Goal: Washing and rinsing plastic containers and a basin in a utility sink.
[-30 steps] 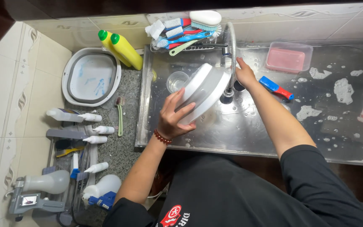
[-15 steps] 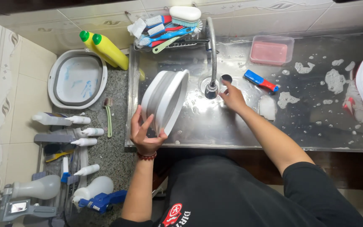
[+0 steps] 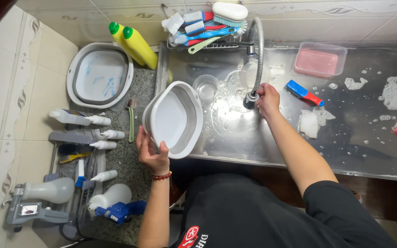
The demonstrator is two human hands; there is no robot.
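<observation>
Your left hand (image 3: pixel 152 154) grips the white basin (image 3: pixel 174 118) over the sink (image 3: pixel 253 142) front edge; your right hand (image 3: pixel 267 98) clasps the faucet head (image 3: pixel 250 100) mid-sink.

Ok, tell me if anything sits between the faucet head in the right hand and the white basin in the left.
One thing: a clear glass stands in the steel sink, roughly between the faucet head held by the right hand and the basin gripped by the left hand. It sits low, below both.
</observation>
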